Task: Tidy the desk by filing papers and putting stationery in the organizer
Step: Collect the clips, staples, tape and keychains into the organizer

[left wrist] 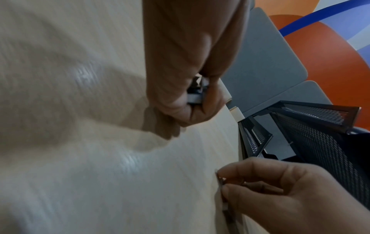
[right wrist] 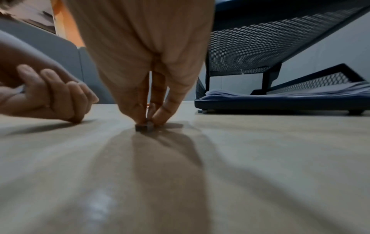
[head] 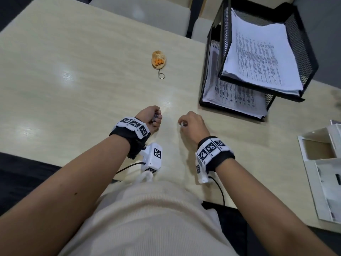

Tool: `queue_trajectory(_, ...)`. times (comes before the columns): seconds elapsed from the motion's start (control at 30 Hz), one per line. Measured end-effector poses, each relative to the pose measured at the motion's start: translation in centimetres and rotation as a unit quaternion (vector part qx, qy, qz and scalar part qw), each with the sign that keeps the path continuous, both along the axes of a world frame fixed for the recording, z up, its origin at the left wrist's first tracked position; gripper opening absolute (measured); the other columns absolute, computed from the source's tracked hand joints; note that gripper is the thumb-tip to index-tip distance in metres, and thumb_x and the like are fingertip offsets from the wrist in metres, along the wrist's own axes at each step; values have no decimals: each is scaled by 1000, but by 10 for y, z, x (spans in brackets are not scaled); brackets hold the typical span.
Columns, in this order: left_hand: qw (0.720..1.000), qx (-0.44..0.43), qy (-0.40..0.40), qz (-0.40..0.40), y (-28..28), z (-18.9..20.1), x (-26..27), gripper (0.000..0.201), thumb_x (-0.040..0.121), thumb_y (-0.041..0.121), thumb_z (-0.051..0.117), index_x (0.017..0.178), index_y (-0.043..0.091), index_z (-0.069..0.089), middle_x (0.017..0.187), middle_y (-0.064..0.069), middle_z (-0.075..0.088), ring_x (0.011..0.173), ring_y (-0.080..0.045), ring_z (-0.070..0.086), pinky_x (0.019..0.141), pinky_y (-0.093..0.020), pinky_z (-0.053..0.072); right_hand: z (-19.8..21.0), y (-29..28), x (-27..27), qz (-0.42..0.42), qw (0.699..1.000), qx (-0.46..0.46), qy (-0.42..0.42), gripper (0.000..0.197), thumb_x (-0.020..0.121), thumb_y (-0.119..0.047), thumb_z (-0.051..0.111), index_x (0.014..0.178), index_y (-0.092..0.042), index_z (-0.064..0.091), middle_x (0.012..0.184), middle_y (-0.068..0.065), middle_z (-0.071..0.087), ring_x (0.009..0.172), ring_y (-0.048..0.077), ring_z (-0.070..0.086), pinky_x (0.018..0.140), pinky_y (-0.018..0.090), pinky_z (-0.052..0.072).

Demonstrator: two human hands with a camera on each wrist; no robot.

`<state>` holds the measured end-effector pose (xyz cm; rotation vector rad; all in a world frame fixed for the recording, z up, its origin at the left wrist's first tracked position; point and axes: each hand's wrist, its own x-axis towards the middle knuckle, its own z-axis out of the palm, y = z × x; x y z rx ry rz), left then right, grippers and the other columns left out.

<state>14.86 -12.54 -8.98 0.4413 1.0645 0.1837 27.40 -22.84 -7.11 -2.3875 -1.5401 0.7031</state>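
My left hand (head: 154,118) rests on the desk with its fingers curled round a small dark and silver clip-like item (left wrist: 197,93), mostly hidden in the fist. A hand's width to the right, my right hand (head: 182,124) pinches a small grey metal piece (right wrist: 144,126) between thumb and fingertips, right at the desk surface. The black mesh paper tray (head: 302,45) stands at the far right with printed sheets (head: 262,58) in both tiers. Part of a white organizer (head: 311,163) shows at the right edge.
A wooden oval keychain (head: 159,60) with an orange figure and a ring lies on the pale desk (head: 73,80) beyond my hands. Pale chair seats (head: 140,8) stand past the far edge. Wrist-camera cables trail at the near edge.
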Motion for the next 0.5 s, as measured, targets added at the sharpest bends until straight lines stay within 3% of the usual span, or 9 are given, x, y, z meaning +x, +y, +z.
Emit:
queue_trajectory(0.1, 1000, 11, 5, 20, -3, -1, 0, 38, 97, 21, 32, 60, 15, 35, 32, 3, 42, 23, -6, 34, 27, -10, 25, -4, -2, -1, -16, 1000, 12, -9, 26, 80, 6, 50, 96, -2, 70, 102, 16, 63, 100, 31, 56, 85, 32, 45)
queue_trajectory(0.2, 999, 13, -7, 46, -9, 0, 3, 35, 97, 19, 32, 64, 11, 39, 46, -5, 47, 31, -12, 45, 34, -10, 35, 1, 0, 2, -115, 989, 64, 67, 23, 75, 10, 55, 88, 2, 72, 88, 19, 67, 85, 29, 62, 82, 36, 55)
queue_trajectory(0.23, 998, 10, -16, 53, -11, 0, 4, 34, 97, 18, 31, 65, 10, 41, 55, -6, 45, 39, -13, 48, 36, -11, 39, 6, 1, 1, -141, 981, 87, 100, 22, 75, 11, 56, 88, 2, 72, 84, 18, 66, 79, 26, 62, 79, 34, 57)
queue_trajectory(0.3, 997, 4, -31, 64, -14, 1, 6, 35, 98, 19, 31, 68, 7, 45, 66, -7, 44, 54, -15, 52, 38, -13, 45, 22, 6, -5, -131, 974, 112, 150, 19, 76, 9, 60, 89, 2, 72, 79, 12, 65, 75, 17, 59, 70, 20, 52)
queue_trajectory(0.33, 997, 3, -35, 63, -15, 2, 7, 36, 98, 20, 31, 71, 5, 48, 65, -9, 48, 53, -16, 56, 40, -15, 48, 29, 8, -8, -109, 972, 116, 174, 18, 75, 8, 63, 89, 1, 72, 78, 9, 65, 75, 15, 58, 66, 13, 48)
queue_trajectory(0.4, 997, 3, -50, 56, -19, 4, 9, 37, 99, 22, 30, 74, 2, 50, 54, -11, 58, 41, -17, 61, 40, -16, 51, 43, 13, -15, -79, 967, 116, 212, 16, 74, 3, 69, 89, -2, 72, 77, 5, 64, 70, 11, 58, 66, 10, 45)
queue_trajectory(0.5, 999, 9, -40, 24, -22, 7, 10, 38, 99, 23, 31, 71, 6, 50, 39, -5, 56, 30, -9, 53, 33, -11, 42, 46, 15, -10, -90, 965, 135, 205, 13, 76, -2, 70, 89, -3, 72, 73, -1, 63, 62, 2, 55, 64, 10, 45)
